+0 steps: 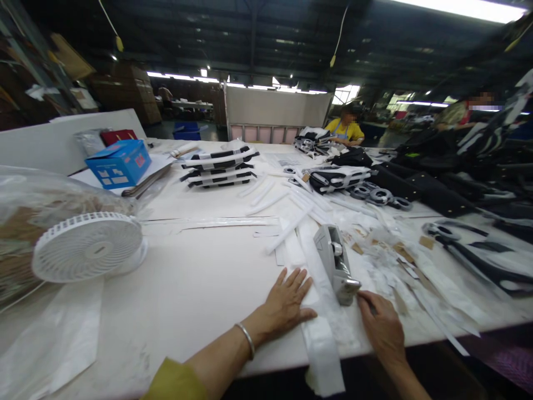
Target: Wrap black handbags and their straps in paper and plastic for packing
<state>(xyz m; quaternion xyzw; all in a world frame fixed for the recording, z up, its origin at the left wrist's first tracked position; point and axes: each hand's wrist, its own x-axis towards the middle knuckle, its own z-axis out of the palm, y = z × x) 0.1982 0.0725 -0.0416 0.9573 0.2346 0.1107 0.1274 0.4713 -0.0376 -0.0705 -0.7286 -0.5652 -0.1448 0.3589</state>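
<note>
My left hand point(289, 300) lies flat with its fingers spread on white paper-like sheets point(322, 347), which hang over the table's front edge. Just to the right stands a grey tape dispenser point(333, 261), its cutting end pointing towards me. Beside that end, my right hand point(383, 328) has its fingers curled and pinched together; whatever is between them is too small or hidden to make out. White strips point(289, 230) lie in a loose pile beyond my left hand.
A white fan point(89, 247) and a blue box point(119, 164) stand at left. Bundled black-and-white pieces point(220, 166) are stacked farther back. Paper and plastic scraps point(391, 261) cover the right side, near black bags point(437, 189). A person in yellow point(345, 129) sits across the table.
</note>
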